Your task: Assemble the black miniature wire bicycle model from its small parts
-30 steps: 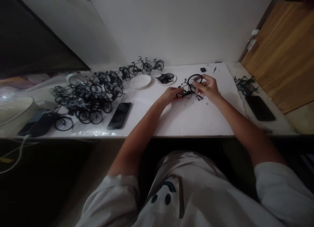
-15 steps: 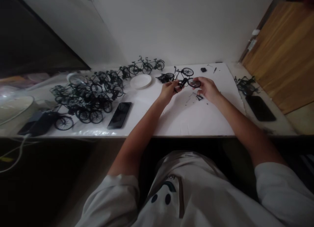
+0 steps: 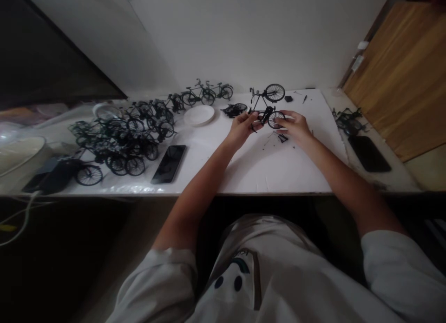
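Nearest is the person's white shirt (image 3: 244, 276), both forearms reaching out over the white table (image 3: 272, 174). A dark phone (image 3: 169, 163) lies flat left of the arms. The left hand (image 3: 242, 128) is closed narrowly on the frame end of a small black model bicycle (image 3: 267, 111); the right hand (image 3: 294, 125) pinches at the lower wheel with its fingertips (image 3: 283, 121). The bike is held off the table between the hands, tipped so that one wheel stands high and the other sits at the right fingers. Loose small parts (image 3: 280, 138) lie just under the hands, near the right wrist. Judgement: the thin frame and spokes look easy to bend, so a light grip on the frame, steady with the left, and fine work by the right fingertips low over the table would suit, so that a dropped bit lands among the loose parts. To the left is a heap of finished bicycles (image 3: 118, 137). Beyond the hands are a white dish (image 3: 199, 115) and a small plate of black pieces (image 3: 237, 110). Farthest, more bicycles (image 3: 205, 93) line the wall.
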`<state>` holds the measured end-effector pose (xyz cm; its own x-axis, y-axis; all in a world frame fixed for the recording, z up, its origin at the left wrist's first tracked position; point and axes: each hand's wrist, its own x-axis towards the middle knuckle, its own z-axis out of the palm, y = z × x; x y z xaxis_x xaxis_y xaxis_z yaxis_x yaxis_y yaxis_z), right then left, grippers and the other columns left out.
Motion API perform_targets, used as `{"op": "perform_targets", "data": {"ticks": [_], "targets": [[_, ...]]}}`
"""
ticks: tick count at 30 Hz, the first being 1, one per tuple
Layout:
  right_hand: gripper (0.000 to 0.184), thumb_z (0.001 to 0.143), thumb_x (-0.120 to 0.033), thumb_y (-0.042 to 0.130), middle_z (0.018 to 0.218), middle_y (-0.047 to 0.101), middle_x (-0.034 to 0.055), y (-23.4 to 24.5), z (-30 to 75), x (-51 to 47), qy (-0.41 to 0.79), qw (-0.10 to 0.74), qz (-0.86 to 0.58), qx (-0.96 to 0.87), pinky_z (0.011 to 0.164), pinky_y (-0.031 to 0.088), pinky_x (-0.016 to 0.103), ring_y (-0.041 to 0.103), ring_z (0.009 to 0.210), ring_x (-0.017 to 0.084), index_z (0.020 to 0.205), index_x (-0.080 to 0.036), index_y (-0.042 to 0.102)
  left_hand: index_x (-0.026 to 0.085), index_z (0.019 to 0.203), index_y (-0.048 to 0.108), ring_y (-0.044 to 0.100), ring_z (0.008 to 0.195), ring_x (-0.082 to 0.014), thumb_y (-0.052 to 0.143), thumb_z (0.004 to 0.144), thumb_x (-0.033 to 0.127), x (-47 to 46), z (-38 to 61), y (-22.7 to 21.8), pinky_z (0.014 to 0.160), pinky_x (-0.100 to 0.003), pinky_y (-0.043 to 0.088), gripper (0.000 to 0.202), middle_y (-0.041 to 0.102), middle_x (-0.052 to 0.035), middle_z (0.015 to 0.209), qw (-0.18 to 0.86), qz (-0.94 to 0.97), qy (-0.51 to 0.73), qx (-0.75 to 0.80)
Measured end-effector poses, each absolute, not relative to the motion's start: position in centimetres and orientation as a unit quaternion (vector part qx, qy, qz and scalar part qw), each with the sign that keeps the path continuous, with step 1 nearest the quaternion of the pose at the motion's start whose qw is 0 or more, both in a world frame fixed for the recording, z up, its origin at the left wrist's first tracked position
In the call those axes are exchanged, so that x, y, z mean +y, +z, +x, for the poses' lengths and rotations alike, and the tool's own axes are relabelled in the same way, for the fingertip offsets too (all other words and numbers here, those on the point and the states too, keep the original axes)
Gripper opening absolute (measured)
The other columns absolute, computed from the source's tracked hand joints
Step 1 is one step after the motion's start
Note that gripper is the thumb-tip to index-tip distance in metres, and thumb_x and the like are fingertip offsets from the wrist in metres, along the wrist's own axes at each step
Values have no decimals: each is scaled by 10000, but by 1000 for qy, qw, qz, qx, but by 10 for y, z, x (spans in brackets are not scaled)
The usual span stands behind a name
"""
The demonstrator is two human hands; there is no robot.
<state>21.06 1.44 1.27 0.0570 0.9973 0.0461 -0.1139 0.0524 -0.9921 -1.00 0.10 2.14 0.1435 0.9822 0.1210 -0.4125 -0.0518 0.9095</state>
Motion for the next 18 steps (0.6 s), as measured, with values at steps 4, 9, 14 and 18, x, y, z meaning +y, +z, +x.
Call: {"op": "perform_targets", "data": {"ticks": [4,9,14,18], "targets": [[346,884,-171,912,1011,845,45,15,205,8,535,555,-455,-445,891,729,426,839,862,201,1179,-225,739,158,904,735,795,865,-154,982,849,409,1,-8,17,888,-297,633,357,820,-68,982,618,452,560,316],[164,988,-175,791,957,838,22,21,200,3,558,551,-450,-428,917,713,401,829,833,173,1135,-221,736,152,895,750,768,823,-136,997,828,405,2,-8,14,877,-300,642,360,810,-57,938,612,452,564,321],[224,1076,-444,700,940,833,43,25,198,1,577,542,-445,-418,887,713,420,820,849,195,1045,-223,714,148,880,738,750,791,-125,995,832,407,2,-7,13,890,-313,651,367,803,-62,922,602,448,570,337],[281,983,-491,829,998,837,38,27,198,-4,575,525,-445,-442,872,713,389,820,889,197,1045,-244,711,146,889,733,752,795,-123,996,832,415,4,-8,11,912,-324,657,380,798,-58,918,598,450,572,335]]}}
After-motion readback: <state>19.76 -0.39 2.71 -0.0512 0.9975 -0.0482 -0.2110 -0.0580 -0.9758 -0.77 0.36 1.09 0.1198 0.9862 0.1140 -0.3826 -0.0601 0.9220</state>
